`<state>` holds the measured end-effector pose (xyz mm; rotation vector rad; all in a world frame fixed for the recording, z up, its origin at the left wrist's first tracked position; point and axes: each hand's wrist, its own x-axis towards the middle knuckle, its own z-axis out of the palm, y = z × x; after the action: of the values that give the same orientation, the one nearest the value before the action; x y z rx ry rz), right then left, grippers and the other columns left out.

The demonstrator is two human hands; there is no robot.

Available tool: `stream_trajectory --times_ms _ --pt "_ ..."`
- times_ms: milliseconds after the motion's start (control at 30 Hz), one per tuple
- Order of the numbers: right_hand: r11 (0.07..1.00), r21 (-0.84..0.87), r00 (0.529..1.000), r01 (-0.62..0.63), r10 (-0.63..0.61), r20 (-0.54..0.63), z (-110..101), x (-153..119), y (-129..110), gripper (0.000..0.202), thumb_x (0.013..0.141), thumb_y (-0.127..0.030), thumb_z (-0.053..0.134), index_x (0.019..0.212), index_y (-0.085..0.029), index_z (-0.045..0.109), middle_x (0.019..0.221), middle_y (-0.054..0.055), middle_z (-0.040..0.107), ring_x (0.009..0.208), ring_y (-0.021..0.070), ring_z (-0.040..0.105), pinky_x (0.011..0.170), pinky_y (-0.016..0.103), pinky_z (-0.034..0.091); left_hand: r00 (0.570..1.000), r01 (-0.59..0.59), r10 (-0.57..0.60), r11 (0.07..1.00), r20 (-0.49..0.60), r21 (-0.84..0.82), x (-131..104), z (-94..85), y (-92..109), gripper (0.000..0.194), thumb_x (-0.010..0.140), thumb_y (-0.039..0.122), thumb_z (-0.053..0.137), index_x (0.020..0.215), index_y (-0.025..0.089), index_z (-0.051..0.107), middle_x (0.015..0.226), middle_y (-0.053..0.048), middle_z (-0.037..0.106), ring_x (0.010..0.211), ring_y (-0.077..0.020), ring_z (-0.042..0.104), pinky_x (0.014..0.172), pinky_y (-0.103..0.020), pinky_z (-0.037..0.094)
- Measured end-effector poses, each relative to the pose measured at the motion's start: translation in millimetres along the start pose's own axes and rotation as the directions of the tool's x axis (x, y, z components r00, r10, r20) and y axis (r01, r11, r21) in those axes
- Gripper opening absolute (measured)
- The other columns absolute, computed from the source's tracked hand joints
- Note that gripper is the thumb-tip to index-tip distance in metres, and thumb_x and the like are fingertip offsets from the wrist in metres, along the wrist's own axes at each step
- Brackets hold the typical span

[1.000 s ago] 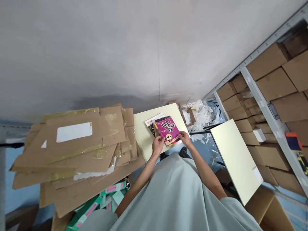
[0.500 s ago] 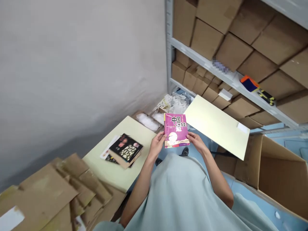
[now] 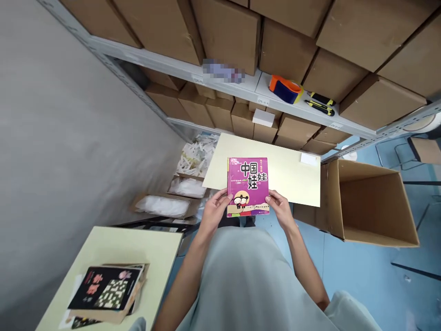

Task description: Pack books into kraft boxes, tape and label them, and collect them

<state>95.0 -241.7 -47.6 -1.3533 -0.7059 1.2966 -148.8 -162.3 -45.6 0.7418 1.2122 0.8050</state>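
The purple book (image 3: 248,186) has moved away from the pile of books (image 3: 103,315) on the near counter (image 3: 138,243). Now it is up in the air in front of the far counter (image 3: 289,170).

A big metal shelf (image 3: 155,63) holds lots of brown boxes (image 3: 287,48). A big open box (image 3: 375,197) stands on the blue floor (image 3: 341,269), just beside the right edge of the far counter. Both counters are pale yellow. The purple book hides part of the far counter's near edge. The pile sits between the left and right edges of the near counter, with a black book (image 3: 82,294) on top.

The left hand (image 3: 214,209) pinches the purple book low on its left side, thumb on the cover. The right hand (image 3: 280,210) pinches it near its bottom right corner, thumb on the cover too.

An orange and blue thing (image 3: 285,89) and two yellow and black cutters (image 3: 319,108) lie on the shelf. A small white thing (image 3: 308,159) lies by the far counter's far right corner.
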Motion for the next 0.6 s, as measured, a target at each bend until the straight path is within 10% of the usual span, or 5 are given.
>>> stream_trajectory --times_ms 400,600 --pt "0.997 -0.048 0.988 0.061 -0.068 -0.141 16 62 -26 0.044 0.091 -0.055 0.089 0.125 -0.028 0.087 0.117 0.005 0.075 0.105 0.0206 0.073 0.097 0.033 0.062 0.965 0.115 -0.098 0.992 0.243 -0.058 88 14.9 54 0.076 0.065 0.061 0.105 0.119 0.021 0.069 0.115 -0.01 0.087 0.089 -0.0249 0.083 0.069 -0.03 0.066" --pt "0.961 -0.276 0.955 0.023 -0.102 -0.278 27 96 -34 0.056 0.091 -0.065 0.081 0.129 -0.023 0.083 0.123 0.012 0.08 0.105 0.0269 0.076 0.096 0.043 0.066 0.945 0.104 -0.072 0.991 0.32 -0.086 128 15.8 79 0.075 0.065 0.059 0.105 0.119 0.02 0.071 0.123 -0.013 0.085 0.1 -0.0287 0.084 0.079 -0.035 0.069"
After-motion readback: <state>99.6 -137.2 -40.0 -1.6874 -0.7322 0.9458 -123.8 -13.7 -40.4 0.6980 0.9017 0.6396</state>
